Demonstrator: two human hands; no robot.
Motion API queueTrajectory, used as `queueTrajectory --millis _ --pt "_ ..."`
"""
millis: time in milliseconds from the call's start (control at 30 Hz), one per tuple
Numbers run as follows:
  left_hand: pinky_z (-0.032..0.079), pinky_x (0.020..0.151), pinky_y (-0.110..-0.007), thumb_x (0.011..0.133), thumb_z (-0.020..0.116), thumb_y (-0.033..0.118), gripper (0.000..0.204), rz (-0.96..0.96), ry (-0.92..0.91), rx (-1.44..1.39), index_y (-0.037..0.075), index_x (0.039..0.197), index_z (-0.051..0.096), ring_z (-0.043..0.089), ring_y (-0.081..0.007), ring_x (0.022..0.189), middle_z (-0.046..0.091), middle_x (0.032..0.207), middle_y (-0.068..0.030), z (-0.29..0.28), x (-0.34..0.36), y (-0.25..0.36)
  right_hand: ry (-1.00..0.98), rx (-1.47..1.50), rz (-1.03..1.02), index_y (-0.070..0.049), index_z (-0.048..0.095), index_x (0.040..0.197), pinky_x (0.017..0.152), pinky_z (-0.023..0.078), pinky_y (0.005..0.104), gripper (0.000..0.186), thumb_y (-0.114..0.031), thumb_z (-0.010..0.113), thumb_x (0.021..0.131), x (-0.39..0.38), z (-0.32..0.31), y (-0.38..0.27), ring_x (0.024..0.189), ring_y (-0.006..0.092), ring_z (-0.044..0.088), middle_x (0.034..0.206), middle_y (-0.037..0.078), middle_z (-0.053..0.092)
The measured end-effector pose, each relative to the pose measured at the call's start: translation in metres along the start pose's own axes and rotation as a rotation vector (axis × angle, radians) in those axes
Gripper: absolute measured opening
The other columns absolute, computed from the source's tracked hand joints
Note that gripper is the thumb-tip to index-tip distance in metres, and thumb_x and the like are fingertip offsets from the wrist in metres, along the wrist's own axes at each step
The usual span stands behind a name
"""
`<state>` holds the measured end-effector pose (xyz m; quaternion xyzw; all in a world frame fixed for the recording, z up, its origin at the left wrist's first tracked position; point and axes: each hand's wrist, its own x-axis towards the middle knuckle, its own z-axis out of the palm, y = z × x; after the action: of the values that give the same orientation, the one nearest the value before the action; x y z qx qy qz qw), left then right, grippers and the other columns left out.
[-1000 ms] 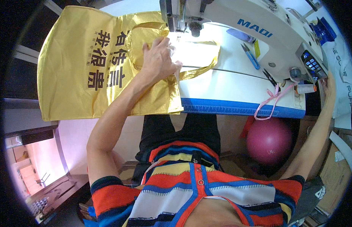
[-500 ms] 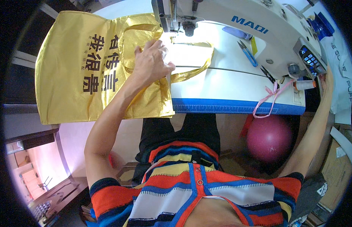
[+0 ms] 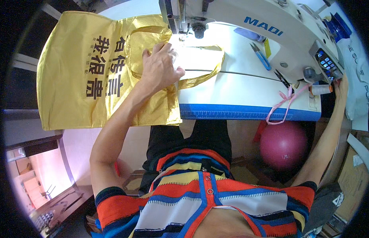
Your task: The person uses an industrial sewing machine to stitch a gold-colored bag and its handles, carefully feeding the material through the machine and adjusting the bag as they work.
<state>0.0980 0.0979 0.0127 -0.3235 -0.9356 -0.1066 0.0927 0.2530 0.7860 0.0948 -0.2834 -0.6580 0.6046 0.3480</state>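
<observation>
A shiny gold tote bag (image 3: 73,71) with dark printed characters lies spread over the left of the sewing table. My left hand (image 3: 160,67) rests on it with fingers spread, pressing it down beside the needle area of a white sewing machine (image 3: 271,22). The bag's gold strap (image 3: 210,74) loops to the right of that hand across the white tabletop. At the machine's right end, my right hand (image 3: 341,85) reaches up past the control panel (image 3: 326,63). Its fingers are largely hidden there, so what they touch does not show.
Blue-handled snips (image 3: 261,57), black thread snips (image 3: 282,78), a pink ribbon (image 3: 285,105) and a white thread spool (image 3: 321,90) lie right of the strap. A blue ruler strip (image 3: 240,112) lines the table's front edge. Beneath it sits a pink ball (image 3: 283,144).
Hardly anything differs. The picture has shifted very slightly, and my left hand stays on the bag beside the needle area.
</observation>
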Motion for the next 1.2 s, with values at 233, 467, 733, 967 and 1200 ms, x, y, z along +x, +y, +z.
queueTrajectory --millis 233,467,733,967,1200 --pt "0.030 0.100 -0.061 0.072 0.061 0.029 0.045 -0.037 -0.121 0.040 -0.001 0.105 0.065 0.043 -0.0263 0.121 0.054 0.121 -0.0128 -0.002 0.001 -0.003 -0.004 0.039 -0.105 -0.008 0.056 0.119 0.082 0.043 0.0312 0.034 -0.032 0.046 0.098 -0.021 0.016 0.019 0.098 0.0158 0.053 0.112 0.003 0.058" --pt "0.028 0.101 -0.063 0.071 0.063 0.028 0.049 -0.037 -0.063 -0.041 -0.005 0.107 0.063 0.042 -0.0280 0.122 0.053 0.120 -0.0151 0.007 0.000 -0.006 0.015 -0.017 -0.064 -0.006 0.054 0.119 0.082 0.043 0.0303 0.035 -0.033 0.045 0.098 0.008 -0.024 0.034 0.094 0.0163 0.054 0.109 0.003 0.058" --pt "0.031 0.099 -0.061 0.071 0.063 0.026 0.045 -0.009 -0.039 -0.059 -0.006 0.103 0.065 0.043 -0.0292 0.120 0.054 0.120 -0.0154 0.002 0.000 0.000 -0.064 -0.295 -0.105 -0.007 0.052 0.127 0.087 0.041 0.0283 0.039 -0.032 0.050 0.096 0.000 -0.041 0.032 0.099 0.0133 0.053 0.116 0.003 0.057" --pt "0.034 0.095 -0.059 0.071 0.062 0.024 0.040 -0.005 0.030 -0.049 -0.005 0.098 0.066 0.046 -0.0281 0.116 0.057 0.111 -0.0149 0.003 -0.002 0.002 -0.043 -0.337 -0.083 -0.005 0.054 0.125 0.086 0.040 0.0269 0.038 -0.029 0.048 0.096 -0.010 -0.018 0.024 0.103 0.0149 0.053 0.116 0.004 0.058" --pt "0.035 0.092 -0.058 0.071 0.060 0.020 0.031 -0.065 -0.016 -0.125 -0.004 0.089 0.068 0.049 -0.0270 0.108 0.059 0.104 -0.0140 -0.002 0.003 0.006 -0.127 -0.516 -0.228 -0.003 0.057 0.121 0.084 0.043 0.0305 0.039 -0.031 0.046 0.097 0.001 -0.031 0.011 0.098 0.0161 0.054 0.111 0.006 0.060"
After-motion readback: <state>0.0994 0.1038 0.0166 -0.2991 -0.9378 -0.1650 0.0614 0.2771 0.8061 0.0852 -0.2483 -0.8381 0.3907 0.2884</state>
